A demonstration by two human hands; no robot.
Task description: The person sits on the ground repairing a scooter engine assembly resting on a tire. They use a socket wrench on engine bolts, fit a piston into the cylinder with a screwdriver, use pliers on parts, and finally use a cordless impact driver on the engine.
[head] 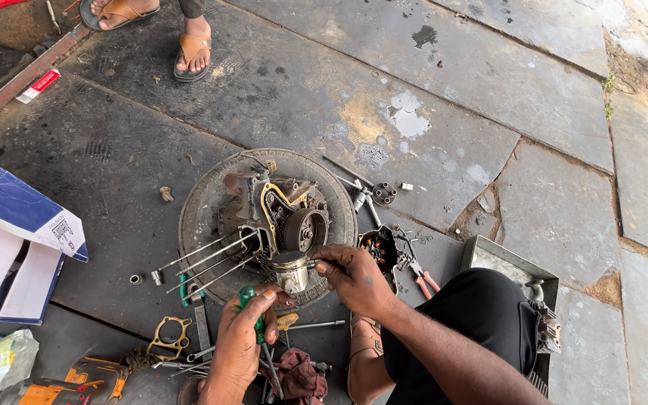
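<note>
Metal piston (292, 271), two hands, four studs (208, 262)

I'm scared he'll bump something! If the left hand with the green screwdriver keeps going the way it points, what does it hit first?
Probably the piston. The left hand points up and slightly right with the green screwdriver, and the piston sits just ahead, though depth is hard to judge.

Open stone floor (489, 82) lies beyond the engine block (275, 217) on its tyre (196, 202); approach from there is unobstructed. On the left, four long studs (204, 262) project outward, with a nut (135, 279) beside them. On the right, pliers (418, 271) and a metal tray (504, 262) crowd the side. Near side: gasket (168, 335), rag (298, 375) and loose tools fill the floor.
</note>
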